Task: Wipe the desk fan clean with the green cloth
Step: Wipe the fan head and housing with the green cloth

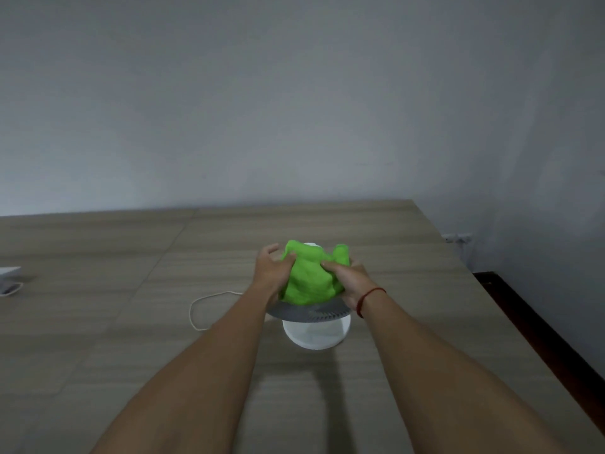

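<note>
A white desk fan stands on a round white base in the middle of the wooden table. Its grey grille shows below a bright green cloth that is bunched over the top of the fan head. My left hand grips the cloth's left side, thumb pressed into it. My right hand, with a red string at the wrist, holds the cloth's right side. Most of the fan head is hidden by the cloth and my hands.
The fan's pale cord loops on the table to the left. A white object lies at the far left edge. The table's right edge runs diagonally beside a dark strip; a wall outlet sits behind.
</note>
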